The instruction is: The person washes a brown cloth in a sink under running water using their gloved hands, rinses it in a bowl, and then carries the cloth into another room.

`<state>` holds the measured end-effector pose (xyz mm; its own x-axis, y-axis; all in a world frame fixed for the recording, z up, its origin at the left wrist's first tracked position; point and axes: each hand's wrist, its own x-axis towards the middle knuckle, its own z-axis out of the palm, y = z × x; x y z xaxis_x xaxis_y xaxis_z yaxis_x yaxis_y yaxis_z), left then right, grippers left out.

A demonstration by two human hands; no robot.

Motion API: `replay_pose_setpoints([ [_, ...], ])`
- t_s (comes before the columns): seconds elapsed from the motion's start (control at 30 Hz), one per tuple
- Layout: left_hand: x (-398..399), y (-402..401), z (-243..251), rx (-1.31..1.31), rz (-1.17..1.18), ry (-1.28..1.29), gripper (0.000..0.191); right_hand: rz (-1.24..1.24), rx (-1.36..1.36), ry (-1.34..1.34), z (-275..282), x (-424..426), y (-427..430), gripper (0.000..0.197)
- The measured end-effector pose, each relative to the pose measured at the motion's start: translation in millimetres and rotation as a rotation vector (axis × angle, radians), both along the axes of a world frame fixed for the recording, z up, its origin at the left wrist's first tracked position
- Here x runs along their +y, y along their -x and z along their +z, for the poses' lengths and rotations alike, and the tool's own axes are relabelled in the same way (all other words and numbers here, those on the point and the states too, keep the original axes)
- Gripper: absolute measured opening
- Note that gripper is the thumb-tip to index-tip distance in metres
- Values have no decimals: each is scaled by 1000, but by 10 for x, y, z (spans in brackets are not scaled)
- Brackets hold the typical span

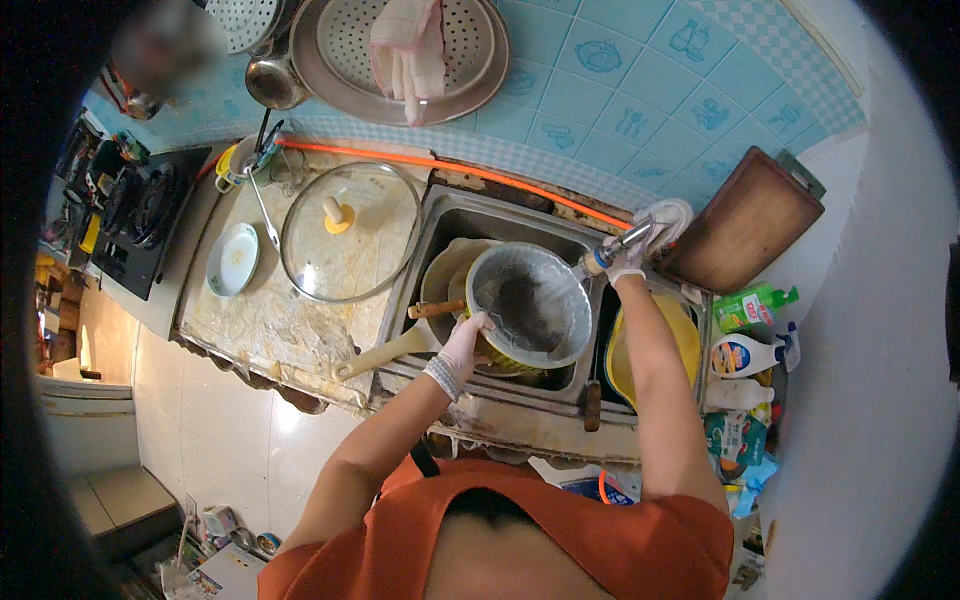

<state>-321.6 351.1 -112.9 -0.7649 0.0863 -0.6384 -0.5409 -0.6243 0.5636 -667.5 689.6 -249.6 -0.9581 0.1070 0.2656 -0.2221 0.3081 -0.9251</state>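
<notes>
My gloved left hand grips the near left rim of a round metal basin over the left sink bowl. Soapy-looking water or film lies inside it. Under the basin are other pots; a wooden handle and a beige handle stick out to the left. At the basin's right, my gloved right hand is on the metal faucet; whether its fingers close around it is unclear. A yellow basin sits in the right sink bowl, partly behind my right forearm.
A glass lid and a small plate lie on the covered counter left of the sink. A brown cutting board leans at the back right. Green and white bottles line the right edge. An orange hose runs behind.
</notes>
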Motion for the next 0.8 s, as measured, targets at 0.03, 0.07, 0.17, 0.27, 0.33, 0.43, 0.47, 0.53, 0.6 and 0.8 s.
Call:
replay_pose_setpoints([
  [0.03, -123, -109, -169, -90, 68, 40, 46, 1, -144, -436, -56, -601, -325, 34],
  [0.07, -287, -318, -283, -172, 151, 65, 45, 88, -232, -787, 99, -1211, -777, 33],
  [0.17, -330, -223, -300, -156, 137, 42, 46, 109, -201, -1036, 1000, -1407, -1346, 36],
  [0.27, -243, 40, -259, -98, 63, 44, 52, 11, -8, -1295, 1197, -1027, -1418, 28],
  [0.33, -233, 44, -118, -112, 60, 15, 53, -6, -95, -1454, 1220, -933, -1408, 29],
  [0.43, -284, -21, -62, -122, 72, -65, 55, -109, -278, -1291, 1223, -845, -1444, 25],
  [0.47, -337, -94, -66, -113, 71, -120, 57, -79, -227, -1149, 1198, -750, -1513, 27],
  [0.53, -496, -293, 176, -66, 91, -105, 54, -61, -148, -941, 1130, -752, -1840, 28],
  [0.6, -742, -594, 187, 8, 135, 31, 47, 5, -151, -834, 1505, -1118, -2333, 25],
  [0.8, -1439, -1395, 867, -29, 216, 30, 34, 824, 39, -533, 2595, -2769, -3655, 26],
])
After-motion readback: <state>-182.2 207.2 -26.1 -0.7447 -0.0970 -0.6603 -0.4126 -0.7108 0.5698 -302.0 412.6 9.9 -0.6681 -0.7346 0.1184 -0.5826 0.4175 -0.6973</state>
